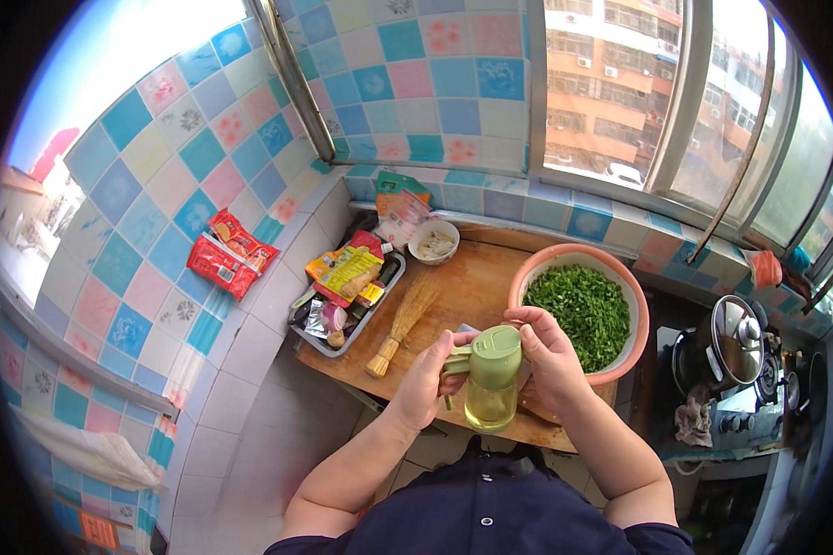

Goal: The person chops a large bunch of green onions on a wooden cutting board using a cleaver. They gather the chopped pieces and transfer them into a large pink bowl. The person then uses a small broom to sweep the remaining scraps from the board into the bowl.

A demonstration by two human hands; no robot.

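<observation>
- The wooden table [453, 277] carries a metal tray [317, 340] of packets, a little straw brush [403, 319] and a small white bowl [433, 240].
- A big pink bowl [528, 273] of chopped greens [578, 310] sits just right of the hands.
- The green oil bottle [491, 384] is held up over the table's front edge.
- The left hand [426, 379] is wrapped around its handle side.
- The right hand [551, 356] is closed on the lid, maybe opening it; tipping oil over the greens needs a steady tilt.

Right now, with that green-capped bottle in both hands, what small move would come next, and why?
Probably tilt the bottle toward the bowl of chopped greens. The left hand grips its handle, the right hand steadies the green cap, and the bottle stands upright just beside the bowl's rim.
</observation>
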